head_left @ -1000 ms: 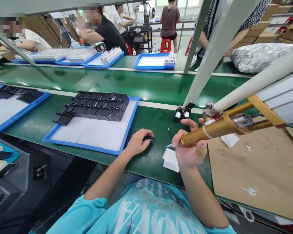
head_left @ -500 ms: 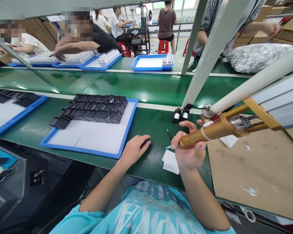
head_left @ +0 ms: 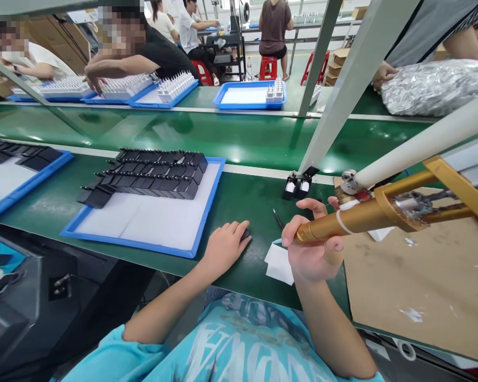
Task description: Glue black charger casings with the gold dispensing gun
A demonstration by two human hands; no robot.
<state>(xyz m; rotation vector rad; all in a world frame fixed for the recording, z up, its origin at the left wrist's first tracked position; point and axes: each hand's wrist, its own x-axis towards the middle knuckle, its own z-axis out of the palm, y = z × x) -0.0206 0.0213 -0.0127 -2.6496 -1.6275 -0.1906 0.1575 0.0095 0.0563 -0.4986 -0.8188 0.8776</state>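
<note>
On the green bench [head_left: 255, 201], anything different from a second ago?

Reply: yeah, the left hand [head_left: 223, 246] was curled over the small black part [head_left: 245, 233]. Now its fingers lie flat across it, not clamped. Part's just a dark nub peeking out by the fingertips, right of the blue tray [head_left: 209, 209]. Right hand [head_left: 310, 252] hasn't changed, wrapped tight round the gold tool [head_left: 354, 220].

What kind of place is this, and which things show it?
Probably a factory assembly line: a long green conveyor belt, blue trays of black parts, and other people seated at trays opposite. The right hand grips a gold tool.
</note>
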